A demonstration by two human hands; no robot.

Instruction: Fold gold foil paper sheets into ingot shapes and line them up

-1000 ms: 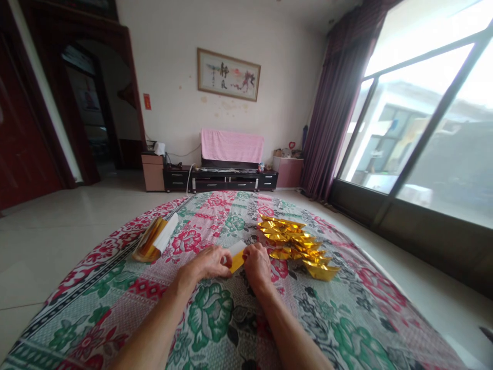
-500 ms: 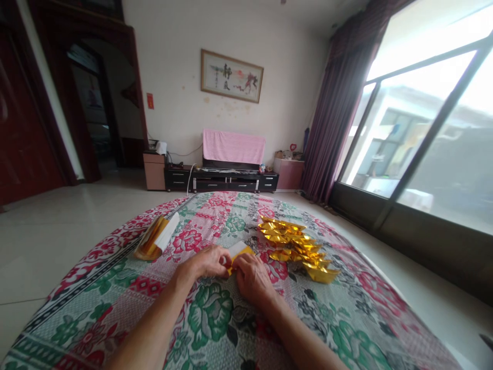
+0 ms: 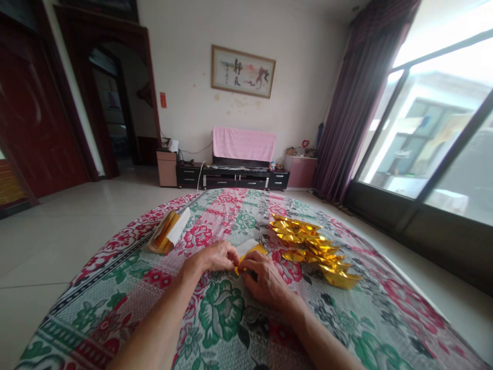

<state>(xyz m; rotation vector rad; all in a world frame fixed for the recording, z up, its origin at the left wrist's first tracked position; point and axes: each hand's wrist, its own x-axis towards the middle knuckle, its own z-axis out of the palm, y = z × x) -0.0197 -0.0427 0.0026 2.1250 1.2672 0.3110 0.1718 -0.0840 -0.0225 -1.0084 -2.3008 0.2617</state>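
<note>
Between my hands lies a sheet of gold paper (image 3: 256, 250), partly folded, its white back showing along the far side. My left hand (image 3: 217, 257) pinches the near left corner, fingers closed. From the right, my right hand (image 3: 265, 275) grips the near edge with bent fingers, close to the left fingertips. The fingers hide the sheet's near part. Right of my hands, several folded gold paper ingots (image 3: 308, 246) sit in a cluster. A curled stack of gold paper sheets (image 3: 167, 231), white on one side, rests to the left.
A flowered cloth (image 3: 219, 313) covers the round table under my hands. Beyond it stands a low black cabinet (image 3: 234, 180) with a pink cloth (image 3: 244, 143) above. A purple curtain (image 3: 354, 118) and a large window are on the right, a doorway on the left.
The whole view has shifted, so everything appears farther right. My right hand's fingers have moved a little along the sheet's near edge; both hands keep hold of the gold paper.
</note>
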